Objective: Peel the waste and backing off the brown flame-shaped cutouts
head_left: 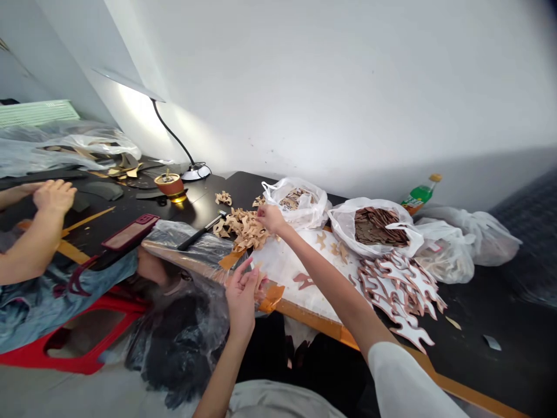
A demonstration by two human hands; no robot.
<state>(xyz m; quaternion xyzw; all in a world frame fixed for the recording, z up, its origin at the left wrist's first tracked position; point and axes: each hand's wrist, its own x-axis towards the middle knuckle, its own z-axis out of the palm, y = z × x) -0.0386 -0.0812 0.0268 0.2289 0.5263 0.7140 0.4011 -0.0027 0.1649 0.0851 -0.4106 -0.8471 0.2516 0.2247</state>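
My right hand [270,219] reaches to the edge of a heap of small tan cut-out pieces [246,229], its fingers pinched together; what lies between them is hidden. Nearer to me, above the front edge of the table, my left hand [241,290] is closed with a small tan cut-out piece [261,270] at its fingertips. A white sheet [278,261] covers the tabletop beside both hands. On it lie a few loose tan pieces [339,251] and a reddish-brown piece [303,281], partly behind my right forearm.
White plastic bags of pieces [339,216] stand at the back. White-faced cut-outs [398,290] are piled at right, near a green bottle [420,194]. A hammer-like tool [202,231] lies left of the heap. A co-worker's hand [54,197], phone [130,232] and lamp [195,171] are further left.
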